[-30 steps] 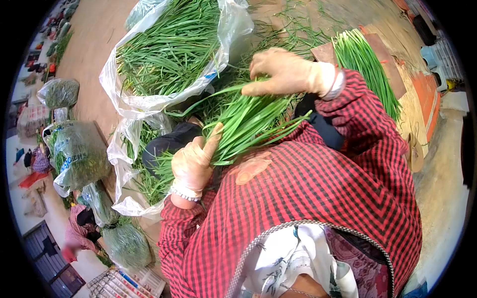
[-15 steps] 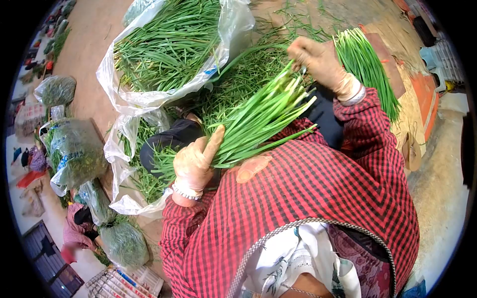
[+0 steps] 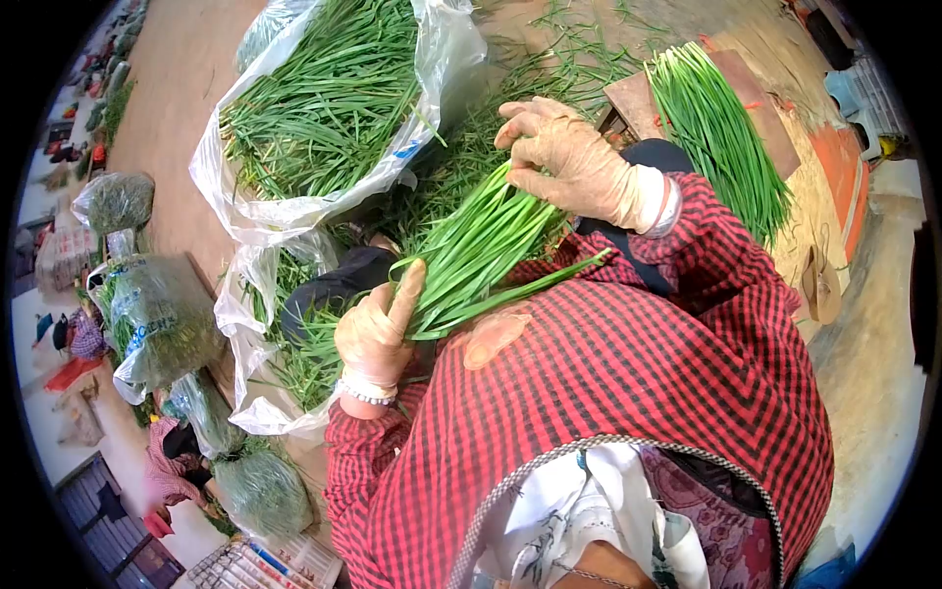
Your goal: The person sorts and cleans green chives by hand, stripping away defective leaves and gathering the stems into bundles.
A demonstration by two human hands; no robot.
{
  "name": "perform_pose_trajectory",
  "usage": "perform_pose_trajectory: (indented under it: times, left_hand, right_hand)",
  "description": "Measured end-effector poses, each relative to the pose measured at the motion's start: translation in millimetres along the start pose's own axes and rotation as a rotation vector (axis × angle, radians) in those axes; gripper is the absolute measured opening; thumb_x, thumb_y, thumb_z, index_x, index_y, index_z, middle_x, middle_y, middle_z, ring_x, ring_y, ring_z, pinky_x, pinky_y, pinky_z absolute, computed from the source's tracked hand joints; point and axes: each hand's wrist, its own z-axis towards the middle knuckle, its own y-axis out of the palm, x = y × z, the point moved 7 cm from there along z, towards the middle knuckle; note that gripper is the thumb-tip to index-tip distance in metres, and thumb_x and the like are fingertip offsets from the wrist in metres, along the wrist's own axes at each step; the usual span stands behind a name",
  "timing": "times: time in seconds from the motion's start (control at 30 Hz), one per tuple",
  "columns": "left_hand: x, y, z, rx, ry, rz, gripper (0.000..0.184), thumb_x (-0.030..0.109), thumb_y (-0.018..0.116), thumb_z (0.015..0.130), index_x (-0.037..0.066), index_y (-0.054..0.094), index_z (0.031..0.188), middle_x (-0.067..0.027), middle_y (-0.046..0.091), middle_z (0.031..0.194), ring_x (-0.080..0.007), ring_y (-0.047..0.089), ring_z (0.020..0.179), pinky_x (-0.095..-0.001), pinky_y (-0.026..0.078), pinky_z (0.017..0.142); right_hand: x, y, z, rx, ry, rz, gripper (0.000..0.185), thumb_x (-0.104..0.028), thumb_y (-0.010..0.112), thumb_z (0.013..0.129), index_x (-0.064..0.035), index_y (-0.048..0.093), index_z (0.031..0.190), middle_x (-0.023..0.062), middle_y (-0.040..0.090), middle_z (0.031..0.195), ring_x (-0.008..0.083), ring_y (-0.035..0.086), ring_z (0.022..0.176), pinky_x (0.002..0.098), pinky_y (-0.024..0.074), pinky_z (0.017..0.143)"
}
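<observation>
My left hand (image 3: pixel 378 334), in a pale thin glove, is wrapped round the leafy part of a bunch of garlic chives (image 3: pixel 481 255), its index finger extended along the leaves. The bunch lies slanted over my lap, with its upper end toward my right hand. My right hand (image 3: pixel 569 162), also gloved, hovers at that upper end with fingers apart and bent; the thumb is close to the stalks, and I see nothing in its grip. It hides the tips of the stalks. To the right, a neat bundle of chives (image 3: pixel 721 142) rests on a brown board (image 3: pixel 633 98).
An opened clear plastic bag (image 3: pixel 294 211) holding loose chives stands ahead on the left. Leaf scraps (image 3: pixel 491 128) cover the floor before me. Farther left are filled plastic bags (image 3: pixel 157 314) and another person (image 3: pixel 175 461). A sandal (image 3: pixel 820 285) lies at right.
My right hand has moved left and a little down, its fingers spreading over the stalk ends. The long green leaf near it is no longer visible. My left hand keeps its hold.
</observation>
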Motion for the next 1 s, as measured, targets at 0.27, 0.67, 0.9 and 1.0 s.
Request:
perform_pose_trajectory:
  times: [0.27, 0.67, 0.9, 1.0]
  left_hand:
    - [-7, -6, -8, 0.098, -0.049, -0.053, 0.079, 0.009, 0.07, 0.064, 0.025, 0.048, 0.138, -0.0041, 0.057, 0.083, -0.0243, 0.059, 0.065, -0.036, 0.045, 0.052]
    - [-8, -4, -7, 0.115, -0.11, -0.091, 0.073, 0.021, 0.076, 0.062, 0.02, 0.056, 0.132, -0.0038, 0.061, 0.084, -0.0246, 0.061, 0.067, -0.0349, 0.048, 0.058]
    - [-15, -6, -1, 0.163, -0.155, -0.207, 0.072, 0.019, 0.077, 0.063, 0.017, 0.056, 0.132, -0.006, 0.062, 0.085, -0.026, 0.061, 0.067, -0.0338, 0.047, 0.059]
    - [-13, -6, 3, 0.174, -0.169, -0.228, 0.074, 0.013, 0.076, 0.061, 0.02, 0.055, 0.133, -0.0049, 0.062, 0.084, -0.0261, 0.062, 0.068, -0.0346, 0.048, 0.058]
  right_hand:
    - [70, -28, -22, 0.176, 0.673, 0.653, 0.019, -0.023, 0.065, 0.086, -0.0037, 0.068, 0.088, 0.0066, 0.066, 0.105, 0.0119, 0.056, 0.095, 0.027, 0.045, 0.084]
    - [50, -25, -1, 0.258, 0.409, 0.728, 0.019, -0.022, 0.062, 0.09, -0.003, 0.066, 0.092, 0.0037, 0.065, 0.097, 0.0144, 0.058, 0.095, 0.0282, 0.0452, 0.086]
    - [52, -13, -27, 0.018, 0.737, 1.044, 0.033, -0.032, 0.057, 0.096, -0.0051, 0.058, 0.116, -0.0004, 0.062, 0.081, 0.0074, 0.06, 0.074, 0.0207, 0.0471, 0.064]
    - [44, -11, -20, -0.008, 0.553, 0.992, 0.018, -0.018, 0.061, 0.093, -0.0036, 0.062, 0.103, 0.0011, 0.063, 0.08, 0.0076, 0.061, 0.073, 0.0213, 0.0476, 0.064]
